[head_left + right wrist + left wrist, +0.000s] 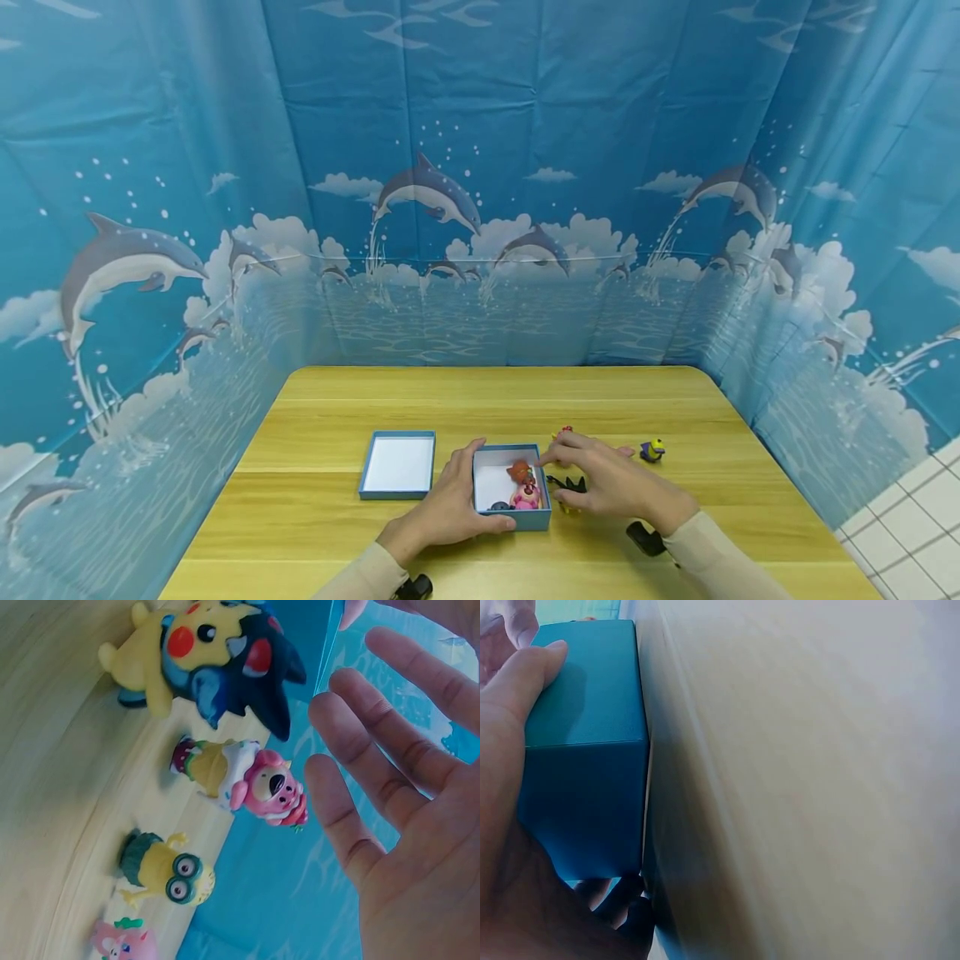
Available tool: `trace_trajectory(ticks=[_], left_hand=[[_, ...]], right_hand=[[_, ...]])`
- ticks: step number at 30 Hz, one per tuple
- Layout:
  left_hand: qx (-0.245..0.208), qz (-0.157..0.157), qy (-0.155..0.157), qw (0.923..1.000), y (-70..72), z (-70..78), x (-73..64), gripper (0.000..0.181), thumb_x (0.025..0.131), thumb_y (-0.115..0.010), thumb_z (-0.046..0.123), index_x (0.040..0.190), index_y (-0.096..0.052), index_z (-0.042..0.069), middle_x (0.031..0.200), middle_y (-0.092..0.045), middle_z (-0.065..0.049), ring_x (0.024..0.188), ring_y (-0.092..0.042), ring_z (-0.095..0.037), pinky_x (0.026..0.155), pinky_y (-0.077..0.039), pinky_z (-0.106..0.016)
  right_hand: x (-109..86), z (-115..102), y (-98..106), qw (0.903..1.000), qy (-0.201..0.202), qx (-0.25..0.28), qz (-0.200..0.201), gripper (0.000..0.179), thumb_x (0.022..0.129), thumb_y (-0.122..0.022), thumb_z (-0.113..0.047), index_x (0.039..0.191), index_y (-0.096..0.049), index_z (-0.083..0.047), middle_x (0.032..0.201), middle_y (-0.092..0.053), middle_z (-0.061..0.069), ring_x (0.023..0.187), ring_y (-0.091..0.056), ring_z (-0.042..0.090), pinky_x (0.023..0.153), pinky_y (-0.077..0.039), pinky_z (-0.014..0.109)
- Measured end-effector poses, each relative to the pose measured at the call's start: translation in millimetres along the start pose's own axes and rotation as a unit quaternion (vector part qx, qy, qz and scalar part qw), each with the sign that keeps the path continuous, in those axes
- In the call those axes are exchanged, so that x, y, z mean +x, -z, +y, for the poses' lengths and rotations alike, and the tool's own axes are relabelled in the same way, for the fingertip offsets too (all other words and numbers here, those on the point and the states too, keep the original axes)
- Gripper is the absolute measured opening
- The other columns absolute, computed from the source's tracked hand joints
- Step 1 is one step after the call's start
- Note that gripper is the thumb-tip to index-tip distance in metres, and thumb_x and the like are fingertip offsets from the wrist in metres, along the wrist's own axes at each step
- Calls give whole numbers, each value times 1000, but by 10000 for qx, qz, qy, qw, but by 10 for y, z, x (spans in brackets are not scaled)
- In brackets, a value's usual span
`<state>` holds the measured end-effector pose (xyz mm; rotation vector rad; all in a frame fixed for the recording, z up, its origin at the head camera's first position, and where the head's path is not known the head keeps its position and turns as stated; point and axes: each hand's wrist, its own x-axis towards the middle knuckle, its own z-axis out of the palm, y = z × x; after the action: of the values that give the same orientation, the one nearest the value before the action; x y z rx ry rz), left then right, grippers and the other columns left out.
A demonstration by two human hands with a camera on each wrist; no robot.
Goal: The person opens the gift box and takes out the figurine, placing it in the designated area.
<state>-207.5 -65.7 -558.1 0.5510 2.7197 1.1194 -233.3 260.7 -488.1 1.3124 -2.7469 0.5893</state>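
A blue open box (pixel 517 522) with a white inside stands on the table in the head view. My left hand (pixel 453 504) grips its left side, thumb along the front wall and fingers round toward the back. Inside the box lie an orange-brown figure (pixel 518 472), a pink bear figure (pixel 527 497) and a grey one (pixel 499 506). My right hand (pixel 611 477) hovers at the box's right wall, its fingers extended and holding nothing. Close beside it stands a yellow Pikachu-like figure (pixel 202 656) in a dark hood.
Left of the box lies a shallow blue lid (pixel 397 464), white side up. Past the right hand stand a pink bear figure (pixel 270 787), a goggled Minion figure (pixel 165 866) and a pink figure (pixel 127 941). A purple-and-yellow figure (pixel 652 451) is farther right. A dolphin-print curtain (pixel 480 317) borders the table.
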Motion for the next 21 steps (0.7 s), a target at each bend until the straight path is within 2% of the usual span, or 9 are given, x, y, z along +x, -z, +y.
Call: trace_trajectory(ticks=[3, 13, 21], left_hand=[[5, -4, 5, 10000, 2, 4, 0, 138, 88, -91, 78, 187, -14, 21, 169, -48, -17, 133, -58, -26, 106, -59, -56], [-41, -53, 25, 10000, 8, 5, -7, 137, 89, -91, 77, 187, -14, 20, 172, -46, -20, 140, -58, -30, 110, -59, -62], [-36, -63, 6, 10000, 3, 2, -9, 137, 90, -90, 78, 187, -13, 21, 175, -44, -19, 146, -56, -32, 114, -57, -65]], right_hand=[[26, -19, -23, 9999, 97, -38, 41, 41, 107, -88, -26, 146, -79, -19, 134, -74, 1, 111, -74, 20, 95, -65, 40], [132, -69, -72, 9984, 475, -167, 245, 42, 105, -89, -22, 145, -79, -22, 133, -76, 1, 115, -74, 22, 99, -66, 45], [197, -140, -81, 9995, 219, -222, 47, 41, 106, -89, -30, 146, -78, -25, 135, -77, 0, 118, -73, 18, 102, -66, 48]])
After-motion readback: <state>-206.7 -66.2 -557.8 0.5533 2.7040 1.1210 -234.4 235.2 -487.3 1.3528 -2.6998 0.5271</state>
